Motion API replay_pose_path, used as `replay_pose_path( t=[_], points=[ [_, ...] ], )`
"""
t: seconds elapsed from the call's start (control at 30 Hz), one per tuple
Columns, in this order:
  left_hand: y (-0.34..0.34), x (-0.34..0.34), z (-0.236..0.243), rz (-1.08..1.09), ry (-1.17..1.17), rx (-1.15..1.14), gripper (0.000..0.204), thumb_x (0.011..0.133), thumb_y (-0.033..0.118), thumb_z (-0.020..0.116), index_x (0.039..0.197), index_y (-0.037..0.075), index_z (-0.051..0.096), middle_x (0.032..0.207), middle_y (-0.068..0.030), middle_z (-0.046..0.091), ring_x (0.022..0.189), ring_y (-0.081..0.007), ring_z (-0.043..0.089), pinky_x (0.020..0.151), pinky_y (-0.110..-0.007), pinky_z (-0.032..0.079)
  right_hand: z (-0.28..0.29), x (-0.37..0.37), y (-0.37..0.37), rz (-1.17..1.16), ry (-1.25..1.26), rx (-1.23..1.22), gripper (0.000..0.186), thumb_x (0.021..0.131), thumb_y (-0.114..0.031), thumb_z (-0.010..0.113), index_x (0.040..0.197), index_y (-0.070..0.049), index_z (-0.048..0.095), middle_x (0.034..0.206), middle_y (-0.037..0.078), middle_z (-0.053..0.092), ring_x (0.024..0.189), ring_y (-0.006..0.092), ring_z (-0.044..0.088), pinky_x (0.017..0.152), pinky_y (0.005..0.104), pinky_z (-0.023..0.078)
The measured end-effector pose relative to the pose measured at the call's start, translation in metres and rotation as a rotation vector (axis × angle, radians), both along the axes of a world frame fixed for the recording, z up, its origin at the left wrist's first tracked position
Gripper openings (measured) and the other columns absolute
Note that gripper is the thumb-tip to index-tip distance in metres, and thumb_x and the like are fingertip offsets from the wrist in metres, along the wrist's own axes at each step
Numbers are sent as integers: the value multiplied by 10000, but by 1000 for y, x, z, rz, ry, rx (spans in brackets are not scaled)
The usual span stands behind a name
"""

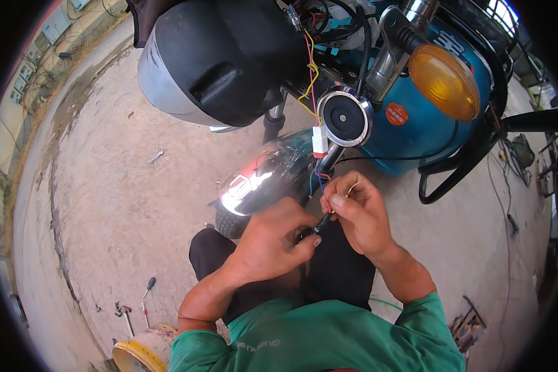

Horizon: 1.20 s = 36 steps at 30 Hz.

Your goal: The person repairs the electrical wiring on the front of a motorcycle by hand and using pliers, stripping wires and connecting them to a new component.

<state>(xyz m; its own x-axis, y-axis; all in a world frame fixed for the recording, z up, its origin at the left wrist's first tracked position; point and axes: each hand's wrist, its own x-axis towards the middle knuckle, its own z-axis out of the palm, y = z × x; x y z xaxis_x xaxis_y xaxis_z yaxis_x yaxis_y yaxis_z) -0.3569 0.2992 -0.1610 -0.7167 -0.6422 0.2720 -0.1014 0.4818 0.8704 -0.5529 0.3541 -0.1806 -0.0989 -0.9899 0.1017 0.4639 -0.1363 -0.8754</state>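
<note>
Over my lap, my left hand (268, 240) is closed on a black-sheathed cable (323, 223), gripped between thumb and fingers. Just right of it, my right hand (361, 214) pinches the thin coloured wires at the cable's end. A pale loose strand (353, 187) sticks up from the right fingers. Beyond the hands hangs a white plug connector (319, 141), with blue and red wires (320, 178) running down from it toward my fingers. A yellow wire (316, 74) comes into it from above. Beside the connector is a round black horn (343, 118) with a chrome rim.
A teal vehicle body (390, 149) with an amber lamp (445, 82) and black bumper bar (440, 180) stands ahead. Left of it are a black headlight housing (229, 56) and shiny mudguard (270, 167). A yellow-rimmed bucket (123, 354), hammer (127, 319) and screwdriver (149, 285) lie lower left.
</note>
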Motion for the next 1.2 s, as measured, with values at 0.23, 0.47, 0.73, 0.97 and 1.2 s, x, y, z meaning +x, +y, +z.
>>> replay_pose_path(
  t=[0.23, 0.47, 0.73, 0.97, 1.2],
  points=[
    [-5, 0, -4, -10, 1, 69, 264, 754, 48, 766, 1004, 20, 683, 858, -113, 581, 749, -249, 607, 668, -358, 494, 1, 2, 4, -112, 8, 103, 182, 994, -99, 572, 1153, -28, 625, 913, 25, 634, 751, 66, 539, 631, 227, 447],
    [-11, 1, -6, -31, 3, 52, 266, 752, 33, 762, 1007, 2, 692, 882, -91, 604, 727, -191, 585, 645, -306, 478, 5, -6, 0, -34, 94, 175, 198, 995, -125, 571, 1164, -34, 624, 908, 1, 621, 782, 52, 543, 663, 218, 445],
    [-14, 1, -6, -45, 3, 34, 268, 740, -3, 758, 1002, -4, 702, 897, -75, 622, 732, -141, 574, 626, -270, 461, 3, -1, 2, -180, 295, -94, 198, 936, -50, 665, 1117, 12, 615, 971, 30, 647, 883, 81, 613, 756, 254, 496],
    [-15, 5, -3, -52, -30, 19, 268, 747, 9, 766, 1005, -10, 699, 913, -81, 626, 772, -160, 612, 635, -271, 502, 10, -14, -7, -74, 546, -186, 184, 924, -97, 702, 1070, 14, 688, 960, 70, 671, 860, 120, 633, 745, 260, 492],
    [-13, 9, -1, -31, -61, 7, 277, 753, 17, 769, 1016, -22, 690, 926, -91, 623, 780, -167, 622, 636, -268, 514, 19, -11, -14, -66, 792, -291, 156, 949, -125, 653, 1009, 19, 658, 908, 97, 638, 787, 178, 620, 704, 291, 486]
  ],
)
